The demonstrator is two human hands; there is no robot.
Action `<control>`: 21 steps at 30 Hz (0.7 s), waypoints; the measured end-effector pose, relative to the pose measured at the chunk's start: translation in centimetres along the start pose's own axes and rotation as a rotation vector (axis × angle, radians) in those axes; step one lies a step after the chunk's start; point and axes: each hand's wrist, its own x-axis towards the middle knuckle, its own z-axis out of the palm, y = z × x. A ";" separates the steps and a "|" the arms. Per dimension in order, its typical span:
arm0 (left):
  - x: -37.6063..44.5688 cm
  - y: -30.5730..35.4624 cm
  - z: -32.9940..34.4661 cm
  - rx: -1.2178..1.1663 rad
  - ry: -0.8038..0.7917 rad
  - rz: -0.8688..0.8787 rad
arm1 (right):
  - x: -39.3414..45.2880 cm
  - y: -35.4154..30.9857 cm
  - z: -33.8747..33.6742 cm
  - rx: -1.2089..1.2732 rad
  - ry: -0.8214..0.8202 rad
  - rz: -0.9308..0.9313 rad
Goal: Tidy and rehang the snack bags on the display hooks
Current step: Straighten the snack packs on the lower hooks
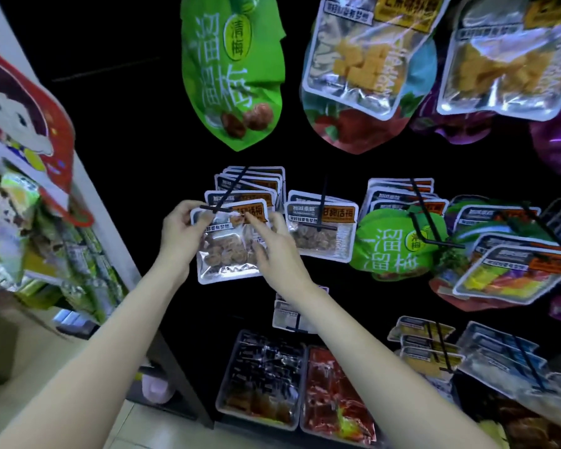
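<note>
Both hands are up at the middle row of the rack. Left hand (pixel 182 228) pinches the top-left corner of a clear snack bag (pixel 229 254) with brown pieces inside, right at the bag's hanging slot, probably to steer the slot onto the hook (pixel 222 202). Right hand (pixel 272 244) has fingers fairly straight, lying across the bag's front and header, steadying it flat so it doesn't twist; looks like a press, not a grip. The hook's crossbar end sits over the bag's top edge; can't tell if the slot is fully threaded. Same-type bags (pixel 250 183) are stacked behind on that hook, so this one goes on as the front piece. A neighbouring hook (pixel 323 209) to the right carries similar bags hanging square. A green bag (pixel 392 247) further right sits skewed among clear ones, likely misplaced.
</note>
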 end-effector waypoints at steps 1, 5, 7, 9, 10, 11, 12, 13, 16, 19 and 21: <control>0.3 0.0 0.2 0.030 -0.006 0.003 | 0.1 0.0 0.1 -0.016 0.022 0.003; 0.9 -0.2 0.4 0.070 -0.024 0.016 | 0.4 -0.1 0.3 -0.043 0.046 -0.011; 1.1 -0.4 0.2 0.074 -0.033 0.018 | 0.4 -0.2 0.4 -0.055 0.050 -0.025; 1.3 -0.9 0.0 0.082 -0.029 0.017 | 0.5 -0.1 0.7 -0.078 0.045 -0.034; 1.5 -1.1 -0.1 0.088 -0.023 0.018 | 0.5 0.0 0.8 -0.096 0.042 -0.030; 1.6 -1.3 0.0 0.096 -0.019 0.019 | 0.6 0.1 0.9 -0.111 0.042 -0.021; 1.8 -1.3 0.3 0.111 -0.015 0.015 | 0.8 0.4 1.1 -0.124 0.041 -0.006; 2.1 -1.4 0.6 0.143 -0.004 0.008 | 1.0 0.5 1.1 -0.137 0.035 0.016; 2.8 -1.4 1.8 0.393 0.092 0.032 | 1.4 0.9 1.5 -0.188 -0.032 0.091; 1.9 -1.4 2.3 0.474 0.115 0.005 | 0.5 1.5 1.5 -0.265 -0.050 0.086; 0.3 -1.8 2.1 0.504 0.158 0.081 | -1.4 2.4 1.1 -0.254 0.032 0.103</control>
